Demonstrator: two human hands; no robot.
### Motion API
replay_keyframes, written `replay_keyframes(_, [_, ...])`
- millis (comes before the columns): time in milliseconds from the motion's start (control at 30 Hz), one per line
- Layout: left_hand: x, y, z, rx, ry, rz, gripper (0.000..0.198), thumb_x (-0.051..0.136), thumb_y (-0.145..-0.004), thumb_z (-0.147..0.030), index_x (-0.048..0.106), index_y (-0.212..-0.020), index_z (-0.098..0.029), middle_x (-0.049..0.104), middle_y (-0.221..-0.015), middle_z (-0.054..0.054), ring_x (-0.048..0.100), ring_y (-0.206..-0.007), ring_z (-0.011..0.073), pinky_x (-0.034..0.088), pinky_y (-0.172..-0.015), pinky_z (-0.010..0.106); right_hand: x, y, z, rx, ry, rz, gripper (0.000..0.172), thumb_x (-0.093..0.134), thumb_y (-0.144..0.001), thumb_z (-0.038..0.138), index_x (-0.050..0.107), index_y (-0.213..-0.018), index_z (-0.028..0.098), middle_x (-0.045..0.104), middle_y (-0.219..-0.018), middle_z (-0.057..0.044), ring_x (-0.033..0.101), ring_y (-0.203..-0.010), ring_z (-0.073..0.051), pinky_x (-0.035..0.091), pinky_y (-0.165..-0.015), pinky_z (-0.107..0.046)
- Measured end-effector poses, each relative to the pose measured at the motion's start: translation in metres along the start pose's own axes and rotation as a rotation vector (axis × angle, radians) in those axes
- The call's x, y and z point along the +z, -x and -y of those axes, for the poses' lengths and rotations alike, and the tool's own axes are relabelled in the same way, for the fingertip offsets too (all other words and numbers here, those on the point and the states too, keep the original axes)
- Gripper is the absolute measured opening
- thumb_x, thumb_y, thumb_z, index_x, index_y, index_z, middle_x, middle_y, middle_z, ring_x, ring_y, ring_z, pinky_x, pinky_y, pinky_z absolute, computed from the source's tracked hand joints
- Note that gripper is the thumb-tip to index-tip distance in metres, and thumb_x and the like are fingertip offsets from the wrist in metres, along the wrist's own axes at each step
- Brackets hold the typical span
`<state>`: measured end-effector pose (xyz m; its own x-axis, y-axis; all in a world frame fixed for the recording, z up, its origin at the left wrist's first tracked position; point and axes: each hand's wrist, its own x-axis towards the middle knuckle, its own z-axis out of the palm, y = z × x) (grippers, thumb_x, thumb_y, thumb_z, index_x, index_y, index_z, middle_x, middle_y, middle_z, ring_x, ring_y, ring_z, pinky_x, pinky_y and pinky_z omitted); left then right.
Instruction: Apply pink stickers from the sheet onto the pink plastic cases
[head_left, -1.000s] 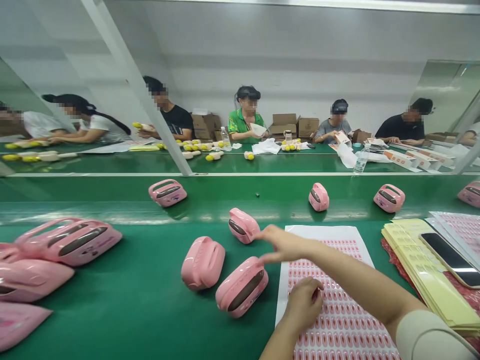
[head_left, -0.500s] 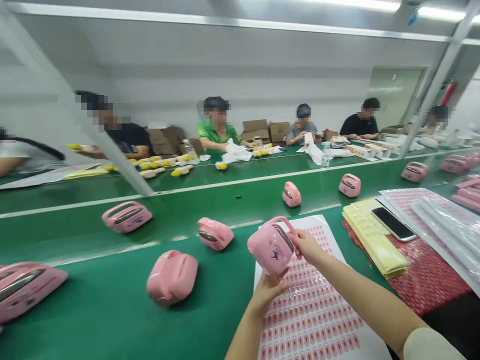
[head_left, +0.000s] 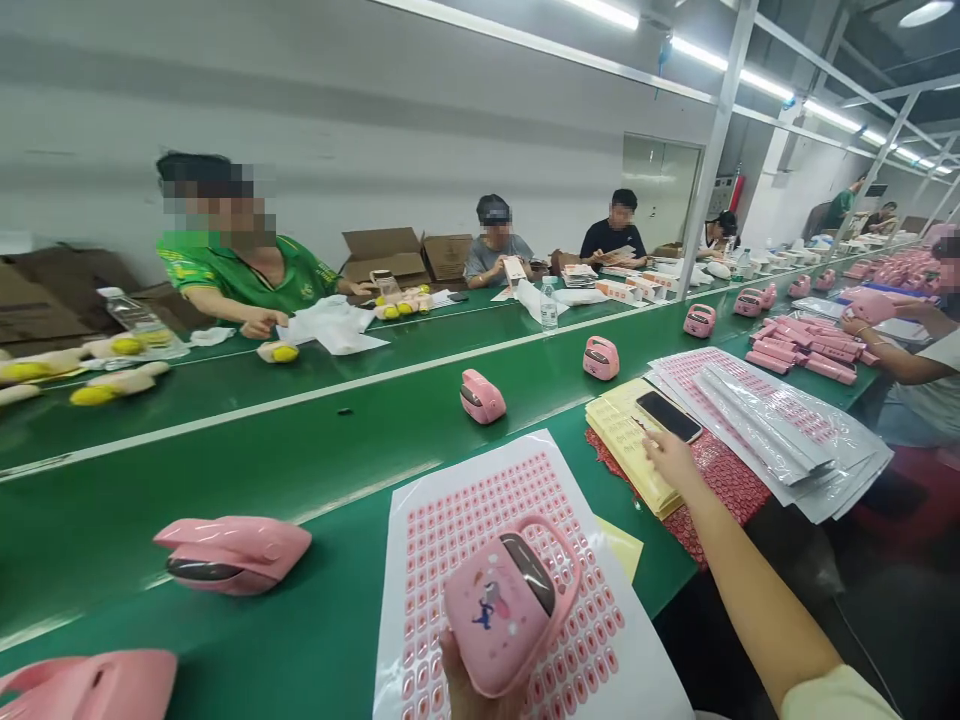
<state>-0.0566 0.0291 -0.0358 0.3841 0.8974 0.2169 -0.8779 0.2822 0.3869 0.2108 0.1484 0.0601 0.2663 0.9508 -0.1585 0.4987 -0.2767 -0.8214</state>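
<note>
Left hand (head_left: 463, 688) showed only as a thumb and a few fingertips at the bottom edge of the frame, just left of centre. It was closed from below around the lower end of a pink case (head_left: 504, 605). The case hung tilted above the white sticker sheet (head_left: 465, 505), clear of it. Its printed face was turned to the camera, and its handle and dark window pointed toward the upper right.

The right hand (head_left: 673, 462) was well apart from it, at the end of a forearm that ran up from the lower right corner to right of centre. It lay knuckles-up, with its fingers aimed toward the upper left. The fingertips were at the near edge of the yellow sheets (head_left: 621, 438), just below a phone (head_left: 669, 416) that rested on that stack. From this angle I could not tell whether the fingers pinched anything or only touched the top sheet.

From the right hand, the case lay down and to the left, across the corner of the white sticker sheet. The yellow sheets were right under the right hand's fingers, so it was by far the nearer hand to that stack. The left hand was the only one on the case. A red sheet (head_left: 724, 478) stuck out from under the stack beside the right wrist. Another pink case (head_left: 232, 553) lay on its side on the green belt (head_left: 337, 450), at the lower left of the frame.
</note>
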Motion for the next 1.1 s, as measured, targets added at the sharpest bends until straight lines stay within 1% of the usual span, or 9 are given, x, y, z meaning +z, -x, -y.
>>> replay_keyframes(100, [0.000, -0.008, -0.005, 0.073, 0.047, 0.014, 0.066, 0.048, -0.072, -0.058, 0.038, -0.128, -0.025, 0.040, -0.134, 0.007, 0.027, -0.127, 0.0276, 0.016, -0.105, 0.047, -0.015, -0.033, -0.007, 0.104, 0.079, -0.061, 0.022, 0.046, -0.086, 0.024, 0.061, -0.092, 0.009, 0.063, -0.082, -0.011, 0.060, -0.070, -0.016, 0.047, -0.057, -0.025])
replay_keyframes(233, [-0.010, -0.008, -0.006, 0.113, 0.118, -0.049, 0.057, 0.041, -0.076, -0.059, 0.044, -0.124, -0.028, 0.045, -0.131, 0.006, 0.032, -0.125, 0.0273, 0.019, -0.104, 0.048, -0.010, -0.052, -0.016, 0.185, 0.117, -0.089, 0.021, 0.049, -0.086, 0.031, 0.057, -0.091, 0.012, 0.060, -0.083, -0.003, 0.058, -0.066, -0.010, 0.049, -0.060, -0.027])
replay_keyframes(333, [-0.016, -0.003, -0.004, 0.107, 0.118, -0.156, 0.050, 0.036, -0.079, -0.058, 0.053, -0.116, -0.028, 0.052, -0.124, 0.006, 0.041, -0.119, 0.0278, 0.027, -0.100, 0.048, -0.004, -0.055, -0.019, 0.150, 0.081, -0.162, 0.012, 0.054, -0.082, 0.023, 0.059, -0.082, 0.012, 0.061, -0.074, -0.003, 0.057, -0.064, -0.011, 0.045, -0.057, -0.024])
replay_keyframes(400, [-0.016, -0.001, -0.003, 0.105, 0.087, -0.280, 0.045, 0.039, -0.080, -0.055, 0.057, -0.111, -0.028, 0.058, -0.118, 0.007, 0.049, -0.111, 0.0292, 0.033, -0.095, 0.051, -0.003, -0.054, -0.021, 0.120, 0.028, -0.201, 0.004, 0.057, -0.075, 0.015, 0.059, -0.072, 0.014, 0.060, -0.062, -0.003, 0.056, -0.058, -0.013, 0.040, -0.050, -0.022])
replay_keyframes(533, [-0.006, -0.002, -0.003, 0.161, 0.023, -0.515, 0.034, 0.049, -0.078, -0.044, 0.058, -0.109, -0.030, 0.064, -0.108, 0.006, 0.058, -0.099, 0.0311, 0.035, -0.089, 0.060, -0.001, -0.051, -0.025, 0.103, -0.119, -0.215, 0.011, 0.057, -0.068, 0.012, 0.054, -0.059, 0.017, 0.051, -0.045, 0.002, 0.048, -0.045, -0.012, 0.033, -0.043, -0.023])
replay_keyframes(733, [0.010, -0.006, 0.000, 0.210, 0.020, -0.566, 0.040, 0.056, -0.072, -0.044, 0.059, -0.107, -0.026, 0.064, -0.107, 0.008, 0.058, -0.098, 0.0338, 0.039, -0.085, 0.060, -0.007, -0.050, -0.023, 0.105, -0.399, -0.179, 0.013, 0.058, -0.066, 0.021, 0.051, -0.055, 0.017, 0.049, -0.048, 0.003, 0.044, -0.043, -0.009, 0.036, -0.044, -0.022])
replay_keyframes(900, [0.022, -0.014, 0.005, 0.275, -0.022, -0.827, 0.038, 0.052, -0.073, -0.043, 0.056, -0.109, -0.030, 0.070, -0.080, 0.005, 0.065, -0.071, 0.0267, 0.049, -0.074, 0.053, -0.001, -0.018, -0.003, 0.030, -0.567, -0.052, 0.018, 0.066, -0.057, 0.030, 0.055, -0.057, 0.017, 0.056, -0.063, 0.000, 0.048, -0.054, -0.009, 0.038, -0.051, -0.022])
replay_keyframes(1000, [0.042, -0.027, 0.004, 0.226, 0.002, -1.007, 0.041, 0.049, -0.075, -0.044, 0.054, -0.112, -0.027, 0.068, -0.075, 0.004, 0.064, -0.065, 0.0243, 0.051, -0.070, 0.048, 0.019, 0.021, 0.011, -0.041, -0.625, 0.150, 0.023, 0.073, -0.050, 0.034, 0.059, -0.058, 0.017, 0.059, -0.071, -0.002, 0.051, -0.062, -0.011, 0.040, -0.057, -0.023])
replay_keyframes(1100, [0.064, -0.039, 0.004, 0.283, 0.004, -1.053, 0.038, 0.048, -0.077, -0.042, 0.055, -0.110, -0.025, 0.067, -0.079, 0.004, 0.063, -0.070, 0.0213, 0.052, -0.069, 0.039, 0.039, 0.059, 0.022, -0.130, -0.723, 0.409, 0.028, 0.075, -0.050, 0.037, 0.060, -0.059, 0.017, 0.058, -0.075, -0.001, 0.049, -0.064, -0.011, 0.040, -0.063, -0.026])
